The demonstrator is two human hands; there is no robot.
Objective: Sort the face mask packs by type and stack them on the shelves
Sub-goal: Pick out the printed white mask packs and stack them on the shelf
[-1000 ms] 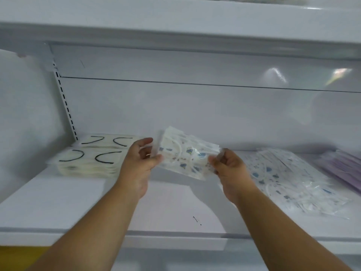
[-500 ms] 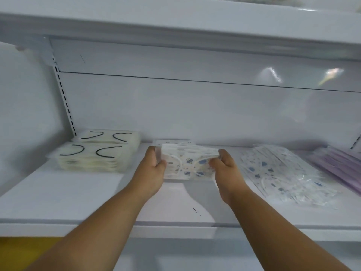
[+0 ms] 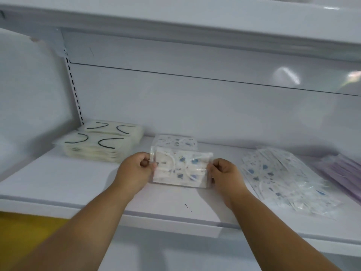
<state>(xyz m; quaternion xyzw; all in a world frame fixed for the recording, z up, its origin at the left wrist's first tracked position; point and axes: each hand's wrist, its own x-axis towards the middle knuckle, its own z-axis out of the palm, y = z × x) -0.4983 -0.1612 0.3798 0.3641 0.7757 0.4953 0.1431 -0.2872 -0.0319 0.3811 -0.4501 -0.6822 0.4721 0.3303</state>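
At the far left of the white shelf (image 3: 58,184), two stacks of cream mask packs with black ear loops (image 3: 101,142) are sitting one behind the other, close to the slotted upright (image 3: 75,90) at the back corner. A bare stretch of shelf is lying between them and the hands.

The left hand (image 3: 134,170) is gripping the left edge of a printed mask pack (image 3: 180,169), fingers curled with the thumb pinching the clear wrapper. The pack, white with small blue figures, is being held flat and low over the middle of the shelf; whether its underside is touching the board cannot be told. Just behind it, against the back panel (image 3: 195,104), another printed pack (image 3: 175,141) is lying on the shelf, partly hidden by the held one. The right hand (image 3: 224,173) is pinching the pack's right edge in the same curled way, so both hands are closed on it.

A small dark mark (image 3: 187,206) is showing on the shelf near its front lip, between the two forearms. To the right of the right hand, a loose, slanting pile of printed packs (image 3: 289,180) is spreading toward the front edge, close beside the wrist. At the far right, a stack of purple mask packs (image 3: 343,173) is lying just next to that pile, cut off by the picture's edge. An upper shelf (image 3: 175,20) is overhanging everything.
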